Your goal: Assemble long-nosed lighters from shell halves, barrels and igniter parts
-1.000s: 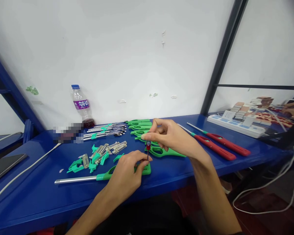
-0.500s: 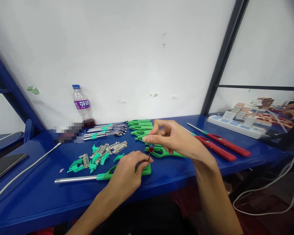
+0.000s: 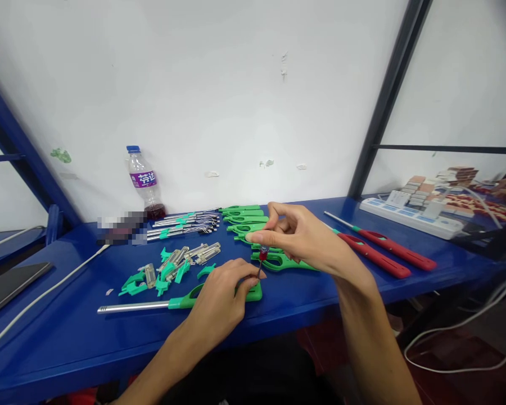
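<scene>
A small screwdriver point(image 3: 263, 256) with a red and dark handle stands nearly upright, its thin shaft pointing down. The top of its handle is pinched between the thumb and fingers of my right hand point(image 3: 293, 233). My left hand point(image 3: 223, 295) has its thumb and index finger closed about the shaft's lower end. Under that hand lies a green gas lighter point(image 3: 184, 302) with a long silver tube pointing left. The left palm covers part of its handle, and the screwdriver's tip is hidden by the fingertips. Several green lighter handle shells point(image 3: 282, 261) lie behind my hands.
Clear fuel tanks point(image 3: 208, 253) and teal plastic parts point(image 3: 134, 285) lie at left centre, with metal lighter tubes point(image 3: 166, 232) behind. Red lighters point(image 3: 394, 249) and a white power strip point(image 3: 411, 218) are right. A bottle point(image 3: 145, 183) stands by the wall; a phone point(image 3: 14, 287) lies left.
The view has shifted slightly, so the scene sits a little farther right. Both hands keep the same grip, and the screwdriver remains upright over the green lighter.
</scene>
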The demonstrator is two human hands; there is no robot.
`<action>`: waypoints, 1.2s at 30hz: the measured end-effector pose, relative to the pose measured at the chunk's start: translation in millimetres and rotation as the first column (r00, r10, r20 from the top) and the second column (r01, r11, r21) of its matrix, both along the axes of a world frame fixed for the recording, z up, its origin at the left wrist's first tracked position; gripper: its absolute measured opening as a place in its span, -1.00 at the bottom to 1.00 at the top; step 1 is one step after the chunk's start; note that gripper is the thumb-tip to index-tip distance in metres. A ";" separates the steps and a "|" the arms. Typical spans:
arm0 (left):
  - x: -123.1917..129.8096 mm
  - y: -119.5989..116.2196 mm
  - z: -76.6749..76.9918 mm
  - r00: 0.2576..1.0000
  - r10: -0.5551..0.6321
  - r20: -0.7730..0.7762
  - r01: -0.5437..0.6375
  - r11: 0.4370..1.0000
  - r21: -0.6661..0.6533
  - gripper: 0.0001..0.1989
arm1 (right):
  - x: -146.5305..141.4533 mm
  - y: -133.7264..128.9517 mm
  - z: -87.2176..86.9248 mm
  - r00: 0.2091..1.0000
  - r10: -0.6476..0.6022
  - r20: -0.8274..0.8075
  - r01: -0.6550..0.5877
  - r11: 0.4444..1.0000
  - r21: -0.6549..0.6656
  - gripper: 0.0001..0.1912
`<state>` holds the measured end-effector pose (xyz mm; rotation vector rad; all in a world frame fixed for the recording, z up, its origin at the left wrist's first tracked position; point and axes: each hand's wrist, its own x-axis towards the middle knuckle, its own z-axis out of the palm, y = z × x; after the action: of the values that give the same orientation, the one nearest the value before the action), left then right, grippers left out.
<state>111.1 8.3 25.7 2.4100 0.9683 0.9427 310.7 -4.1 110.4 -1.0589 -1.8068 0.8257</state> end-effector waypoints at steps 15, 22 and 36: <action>0.2 -0.9 0.4 1.000 0.011 0.016 -0.011 1.000 -0.023 -0.77 | -1.0 4.5 -2.6 1.000 -0.016 0.020 0.016 1.000 0.001 -0.52; -26.9 -8.3 31.6 0.984 0.170 0.057 -0.178 0.961 0.212 -0.68 | 1.1 0.4 -2.8 0.977 -0.171 0.126 0.141 0.967 0.213 -0.58; -78.7 2.6 40.0 0.867 0.181 -0.464 -0.130 0.982 0.139 -0.66 | -5.2 -32.0 3.5 0.928 -0.272 0.254 0.198 0.939 0.283 -0.71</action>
<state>32.4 10.9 65.7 2.7520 1.3284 0.4537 305.5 -36.1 113.9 -1.2464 -1.9139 0.2930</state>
